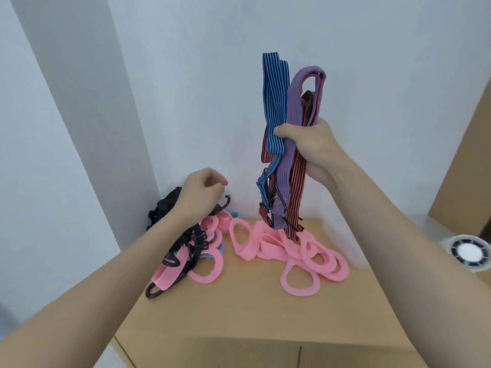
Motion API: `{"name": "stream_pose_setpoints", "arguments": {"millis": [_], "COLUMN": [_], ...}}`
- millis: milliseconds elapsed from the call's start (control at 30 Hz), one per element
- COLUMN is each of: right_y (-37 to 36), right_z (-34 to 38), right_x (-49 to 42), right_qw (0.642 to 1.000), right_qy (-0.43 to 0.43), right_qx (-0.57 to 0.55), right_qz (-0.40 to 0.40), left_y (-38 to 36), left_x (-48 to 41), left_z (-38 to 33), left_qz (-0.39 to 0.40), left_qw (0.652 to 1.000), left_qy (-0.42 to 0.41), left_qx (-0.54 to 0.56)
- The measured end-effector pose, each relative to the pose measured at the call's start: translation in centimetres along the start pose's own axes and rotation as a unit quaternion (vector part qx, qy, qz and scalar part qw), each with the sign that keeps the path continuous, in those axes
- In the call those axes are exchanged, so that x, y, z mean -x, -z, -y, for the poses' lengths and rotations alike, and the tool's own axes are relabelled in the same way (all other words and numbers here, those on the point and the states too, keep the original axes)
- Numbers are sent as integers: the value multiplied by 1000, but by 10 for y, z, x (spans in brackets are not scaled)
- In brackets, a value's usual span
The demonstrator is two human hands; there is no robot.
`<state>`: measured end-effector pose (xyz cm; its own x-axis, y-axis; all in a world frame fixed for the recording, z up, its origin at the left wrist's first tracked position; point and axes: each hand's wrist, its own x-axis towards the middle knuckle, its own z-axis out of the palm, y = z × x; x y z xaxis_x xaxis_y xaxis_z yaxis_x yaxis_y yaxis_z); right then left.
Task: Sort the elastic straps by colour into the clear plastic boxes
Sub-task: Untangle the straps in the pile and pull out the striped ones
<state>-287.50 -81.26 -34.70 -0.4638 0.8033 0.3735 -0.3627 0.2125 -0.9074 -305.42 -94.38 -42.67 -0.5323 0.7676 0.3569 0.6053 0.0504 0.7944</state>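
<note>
Right hand [305, 144] grip closed round mixed blue, purple and red striped straps [289, 107], raised over pink loops [300, 251] on tabletop [239, 309]. Left hand [202, 192] curled; hold unclear. Risk: their dangling ends may snag pink loops.

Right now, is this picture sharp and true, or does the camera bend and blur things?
Head view: the wide lens tilts the wall edges and stretches both forearms; the left hand gripping a black strap is slightly motion-smeared, the right hand and its striped straps crisper; soft, even light, faint shadows beneath the pink loops, no glare.
</note>
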Motion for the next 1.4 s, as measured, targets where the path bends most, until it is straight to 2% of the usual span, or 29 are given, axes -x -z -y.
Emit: {"name": "stream_pose_setpoints", "arguments": {"millis": [67, 133, 167, 300, 400, 467, 533, 733, 800, 967, 1100, 1200, 1300, 1400], "right_y": [10, 18, 21, 33, 44, 52, 58, 64, 65, 67, 69, 67, 61, 56], "right_z": [14, 24, 28, 32, 27, 23, 20, 13, 13, 22, 31, 27, 9, -24], "right_x": [1, 4, 6, 14, 19, 22, 24, 29, 29, 31, 31, 31, 30, 29], "right_qw": [1000, 999, 999, 997, 996, 996, 995, 996, 997, 999, 999, 1000, 998, 990], "right_qy": [8, 19, 23, 31, 23, 19, 15, 10, 10, 18, 14, -8, -56, -143], "right_qx": [-3, 7, 19, 50, 70, 78, 88, 79, 59, 10, -11, -16, -30, -17], "right_qz": [14, 26, 30, 46, 42, 42, 38, 38, 40, 49, 34, 23, 12, -5], "left_y": [-27, -60, -79, -139, -172, -189, -195, -187, -178, -147, -111, -75, -59, -70], "left_x": [14, 26, 32, 46, 55, 59, 53, 28, 26, -7, -36, -52, -52, -42], "left_z": [26, 35, 35, 8, 0, 2, 7, 21, 13, 11, 17, 28, 41, 38], "left_qz": [111, 233, 269, 287, 325, 345, 342, 289, 270, 230, 190, 176, 154, 142], "left_qw": [984, 934, 914, 850, 840, 839, 843, 834, 849, 894, 912, 905, 882, 866], "left_qy": [-21, -82, -111, -232, -257, -246, -249, -327, -317, -184, -140, -96, -74, -107], "left_qx": [-135, -256, -283, -376, -352, -341, -334, -336, -325, -338, -336, -375, -439, -467]}}
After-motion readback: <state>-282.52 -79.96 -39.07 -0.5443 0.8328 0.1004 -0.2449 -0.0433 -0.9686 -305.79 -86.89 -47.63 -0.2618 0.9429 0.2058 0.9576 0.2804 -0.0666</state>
